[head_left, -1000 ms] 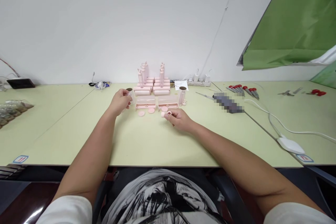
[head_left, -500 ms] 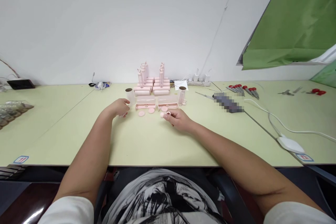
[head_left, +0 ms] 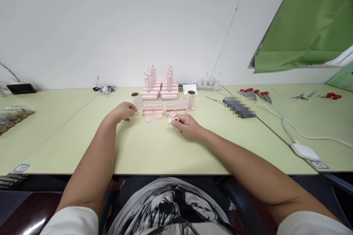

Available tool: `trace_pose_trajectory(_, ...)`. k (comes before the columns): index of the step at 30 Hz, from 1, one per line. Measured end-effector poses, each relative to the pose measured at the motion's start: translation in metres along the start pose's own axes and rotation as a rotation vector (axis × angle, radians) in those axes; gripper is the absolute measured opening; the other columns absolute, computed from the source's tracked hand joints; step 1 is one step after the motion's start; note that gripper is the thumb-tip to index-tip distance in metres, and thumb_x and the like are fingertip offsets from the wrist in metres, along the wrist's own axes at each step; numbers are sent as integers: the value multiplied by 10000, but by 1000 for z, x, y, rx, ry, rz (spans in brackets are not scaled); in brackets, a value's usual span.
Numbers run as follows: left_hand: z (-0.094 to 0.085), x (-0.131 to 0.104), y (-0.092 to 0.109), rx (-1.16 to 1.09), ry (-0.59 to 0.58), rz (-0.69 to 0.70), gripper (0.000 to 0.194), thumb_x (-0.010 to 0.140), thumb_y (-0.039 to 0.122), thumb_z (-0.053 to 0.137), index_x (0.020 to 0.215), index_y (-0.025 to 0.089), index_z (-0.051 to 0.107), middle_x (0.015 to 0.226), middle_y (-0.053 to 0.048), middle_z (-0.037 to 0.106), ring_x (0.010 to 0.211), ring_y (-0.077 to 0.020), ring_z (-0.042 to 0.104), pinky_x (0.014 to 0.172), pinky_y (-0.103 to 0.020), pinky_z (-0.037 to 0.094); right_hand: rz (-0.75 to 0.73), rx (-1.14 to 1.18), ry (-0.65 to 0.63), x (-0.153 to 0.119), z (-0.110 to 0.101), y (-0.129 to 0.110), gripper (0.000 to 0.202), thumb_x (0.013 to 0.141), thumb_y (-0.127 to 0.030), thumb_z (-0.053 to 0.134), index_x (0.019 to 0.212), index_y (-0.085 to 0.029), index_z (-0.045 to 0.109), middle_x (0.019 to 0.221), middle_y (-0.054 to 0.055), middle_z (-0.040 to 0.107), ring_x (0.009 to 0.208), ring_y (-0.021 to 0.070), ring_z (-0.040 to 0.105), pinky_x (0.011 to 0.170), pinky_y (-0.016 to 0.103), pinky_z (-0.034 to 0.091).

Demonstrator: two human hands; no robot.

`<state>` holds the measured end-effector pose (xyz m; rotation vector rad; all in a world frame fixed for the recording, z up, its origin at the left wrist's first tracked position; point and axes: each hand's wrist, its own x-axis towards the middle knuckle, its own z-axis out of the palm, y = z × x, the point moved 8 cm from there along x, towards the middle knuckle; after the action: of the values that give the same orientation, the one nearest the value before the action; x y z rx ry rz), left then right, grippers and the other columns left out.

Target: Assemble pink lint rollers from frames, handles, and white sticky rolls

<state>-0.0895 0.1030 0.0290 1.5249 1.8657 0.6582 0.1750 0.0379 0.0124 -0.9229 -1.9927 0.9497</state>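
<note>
nearest, the right hand (head_left: 188,125) pinches one small pale pink looped piece (head_left: 169,121) over the table (head_left: 171,150), in front of the two open cases; fingertips at one side leave its round end uncovered, probably for easy turning. the left hand (head_left: 123,112) is loosely curled beside the left clear tube (head_left: 136,102); whether it grasps anything, i cannot tell.

just beyond lie three pink discs (head_left: 148,119), two flat on the table and one against the right open case (head_left: 179,111), likely spread out so each can be picked singly. that case and the left open case (head_left: 152,111) sit side by side, presumably to keep their insides reachable. two clear tubes stand upright at the outer ends, the right clear tube (head_left: 191,102) beside one ringed piece (head_left: 193,107).

farther back, closed pink cases (head_left: 169,96) form two columns, seemingly to save room; upright bottles (head_left: 147,83) make two clusters, overlapping too much to count exactly
</note>
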Motion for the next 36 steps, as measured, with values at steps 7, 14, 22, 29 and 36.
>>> trace_pose_trajectory(7, 1, 2, -3, -25, -30, -10, 190, 481, 124, 671, 646, 188, 605, 703, -36, 632, 688, -200, 662, 453, -207, 436, 9, 2, -2, 0, 0, 0, 483, 876, -581, 512, 603, -208, 370, 542, -48, 355, 545, 106, 339, 543, 259, 247)
trace_pose_trajectory(14, -7, 2, 1, -116, 86, -10, 163, 520, 116, 621, 659, 183, 567, 690, -38, 594, 677, -194, 646, 479, -239, 477, -1, -9, -6, 0, 0, 0, 468, 883, -562, 508, 607, -205, 384, 546, -49, 357, 545, 106, 340, 546, 260, 246)
trace_pose_trajectory(22, -11, -5, 6, -53, 124, -15, 103, 555, 191, 658, 647, 197, 611, 565, -31, 584, 535, -175, 580, 422, -226, 306, -2, -10, -10, 0, 1, 1, 475, 884, -570, 504, 605, -205, 382, 540, -47, 360, 544, 107, 341, 540, 258, 247)
trace_pose_trajectory(29, -12, 1, 4, -125, 162, 10, 98, 561, 178, 638, 639, 183, 580, 639, -36, 588, 539, -137, 540, 406, -215, 355, 4, -24, -4, 0, 1, 0, 480, 873, -570, 520, 596, -206, 377, 538, -45, 362, 541, 106, 335, 536, 258, 245)
trace_pose_trajectory(36, -21, 6, 5, -252, 279, 118, 307, 559, 174, 692, 840, 182, 567, 761, -30, 602, 584, -130, 565, 450, -221, 453, -2, -22, -7, 0, 1, -1, 477, 881, -563, 508, 594, -205, 376, 536, -46, 361, 538, 104, 332, 537, 259, 244)
